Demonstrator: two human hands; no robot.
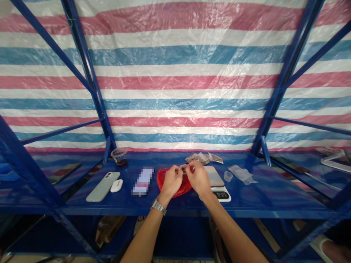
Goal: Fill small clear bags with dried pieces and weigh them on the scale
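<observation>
Both hands meet over a red plastic bag (162,178) lying on the blue shelf (260,193). My left hand (171,180), with a metal watch at the wrist, and my right hand (199,178) pinch a small clear packet (184,167) between their fingertips, one at each end. The packet's contents are too small to make out. A small digital scale (218,182) sits just right of my right hand. A pile of similar filled clear packets (204,158) lies behind the hands.
A phone (103,186) and a white earbud case (116,185) lie at the left, beside a blurred card (142,181). A cup of dark liquid (119,157) stands at the back left. A tiny clear cup (228,176) and empty clear bags (242,173) lie right of the scale. Blue rack posts flank the shelf.
</observation>
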